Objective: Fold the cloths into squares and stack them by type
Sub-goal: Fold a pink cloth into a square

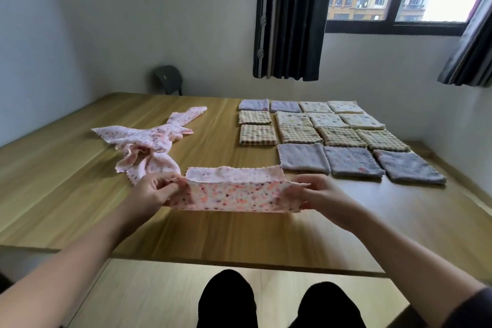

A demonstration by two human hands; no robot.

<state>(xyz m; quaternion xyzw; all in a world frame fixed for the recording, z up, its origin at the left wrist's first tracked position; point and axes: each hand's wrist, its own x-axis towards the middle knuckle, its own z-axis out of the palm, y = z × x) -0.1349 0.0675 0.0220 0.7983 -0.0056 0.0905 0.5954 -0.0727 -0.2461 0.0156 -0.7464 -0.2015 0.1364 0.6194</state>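
Two hands on this one: the left hand (153, 190) and right hand (316, 192) each pinch one end of a pink speckled cloth (234, 196). It's fuzzy with zigzag edges, doubled into a long strip over the near middle of the wooden desk (80, 194). Crumpled pink cloths (149, 141) lie to the left. Folded grey squares (351, 161), checked squares (300, 133) and cream dotted squares (292, 118) sit in rows on the right.

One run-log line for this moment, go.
step: folding pink speckled cloth | left hand: grips its left end | right hand: grips right end | unfolded pink heap: behind left hand | folded squares: far right
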